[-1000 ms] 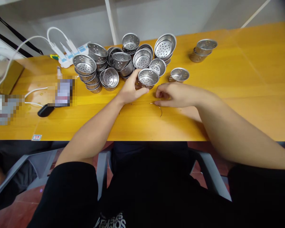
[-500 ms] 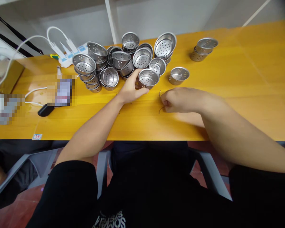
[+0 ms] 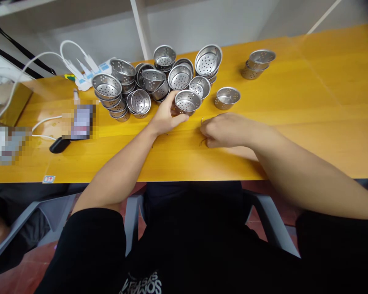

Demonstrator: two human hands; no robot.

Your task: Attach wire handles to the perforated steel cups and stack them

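My left hand (image 3: 165, 116) grips a small perforated steel cup (image 3: 188, 103) by its side, thumb in front and fingers behind; the cup's mouth faces up. To its right, low over the table, my right hand (image 3: 222, 130) is closed, knuckles up. Thin curved ends of what looks like a wire (image 3: 202, 142) stick out from its fingers; the rest is hidden in the hand. A single perforated cup (image 3: 227, 98) stands just beyond the right hand. Behind the held cup, a smaller one (image 3: 199, 87) lies tilted against others.
Several stacked and leaning perforated cups (image 3: 106, 86) crowd the table's back left. Two nested cups (image 3: 257, 64) stand at the back right. A white power strip (image 3: 84, 83) with cables, a blurred phone (image 3: 82, 121) and a black plug-like piece (image 3: 59, 145) lie left on the yellow table (image 3: 178, 163).
The whole view has shifted slightly. My right hand has moved a little toward the held cup, and the wire's ends now show less. The left hand keeps the same grip.
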